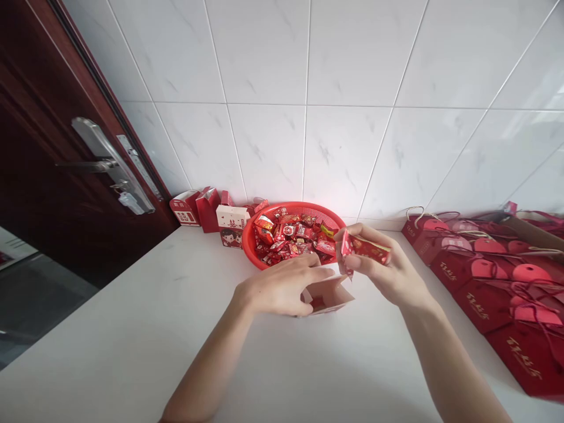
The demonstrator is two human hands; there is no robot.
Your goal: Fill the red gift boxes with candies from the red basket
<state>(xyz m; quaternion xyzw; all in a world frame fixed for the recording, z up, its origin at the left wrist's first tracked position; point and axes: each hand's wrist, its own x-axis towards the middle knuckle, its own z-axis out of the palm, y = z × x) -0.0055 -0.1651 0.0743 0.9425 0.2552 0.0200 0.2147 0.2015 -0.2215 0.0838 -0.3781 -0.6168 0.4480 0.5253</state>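
My left hand [282, 286] grips the side of a small open paper box [332, 295], pale inside, with something red at its bottom. Just right of and above the box's opening, my right hand [383, 264] is closed on red-wrapped candies [368, 249]; how many it holds I cannot tell. Behind both hands stands a red plastic basket [250, 244] filled with wrapped candies [293, 232], mostly red. My left fingers overlap the basket's near rim in the view.
Small candy boxes [232, 226] in red and white stand against the tiled wall [264, 147], left of the basket. Rows of red gift boxes [480, 302] with cord handles line the right side. At the left is a dark wooden door [39, 117] with keys in its lock.
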